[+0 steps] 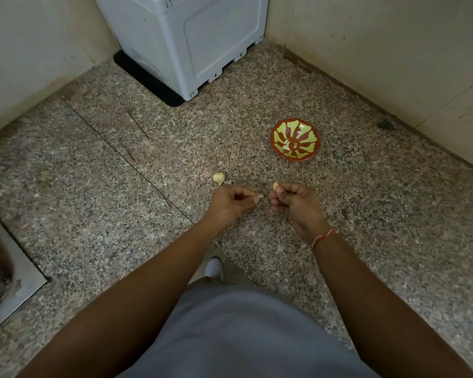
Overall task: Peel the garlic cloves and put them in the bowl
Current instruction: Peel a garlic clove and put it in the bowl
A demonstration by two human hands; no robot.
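Up close, the right hand pinches a small pale-yellow garlic clove between thumb and forefinger, the clove's smooth rounded end poking up above the fingertips while the other fingers curl under the palm. Just beside it, the left hand has its fingers curled too, thumb and forefinger pinching a thin, papery scrap of skin that points toward the right hand. The two hands are near each other but not touching. A red-and-white thread band circles the right wrist.

Just beyond the left hand, a cream-coloured garlic bulb, rounded with a tapering tip, lies on the speckled granite counter, apart from both hands. Farther out, beyond the right hand and a little to its right, sits a shallow round bowl, glossy red with yellow-green petal shapes fanning out from its middle; a few pale peeled cloves lie in its bottom. The held clove is well short of the bowl.

At the back corner stands a grey moulded plastic box on a black mat, against smooth cream walls. A steel sink edge shows at the left. The person wears a grey garment.
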